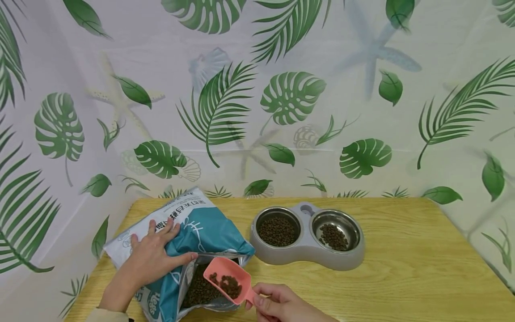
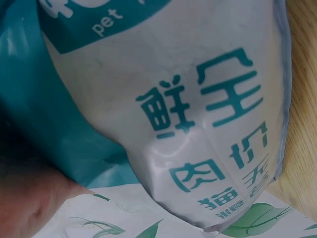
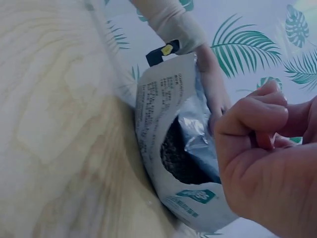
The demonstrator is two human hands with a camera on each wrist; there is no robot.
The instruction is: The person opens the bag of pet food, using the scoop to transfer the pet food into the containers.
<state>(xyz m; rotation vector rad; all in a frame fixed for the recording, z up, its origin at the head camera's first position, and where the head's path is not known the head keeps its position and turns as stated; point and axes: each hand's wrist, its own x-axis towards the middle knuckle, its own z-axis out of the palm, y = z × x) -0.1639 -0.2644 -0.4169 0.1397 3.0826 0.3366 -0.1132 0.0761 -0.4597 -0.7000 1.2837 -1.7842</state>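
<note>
A teal and white pet food bag (image 1: 225, 232) lies on its side, its mouth facing the front and brown kibble (image 1: 197, 290) showing inside. My left hand (image 1: 150, 252) rests on top of the bag with fingers spread, the thumb reaching toward the mouth's edge. By its handle, my right hand (image 1: 281, 304) grips a pink scoop (image 1: 213, 266) with a small heap of kibble in it, over the bag's mouth. In the right wrist view the curled fingers (image 3: 252, 116) hide most of the scoop; the bag's dark opening (image 3: 181, 158) lies beyond them.
Right of the bag stands a grey double pet feeder (image 1: 299, 250) with two metal bowls. The left bowl holds much kibble (image 1: 277, 231), the right one a smaller pile (image 1: 334, 237). Behind the wooden table (image 1: 418, 259) hangs a leaf-patterned sheet (image 1: 241, 134).
</note>
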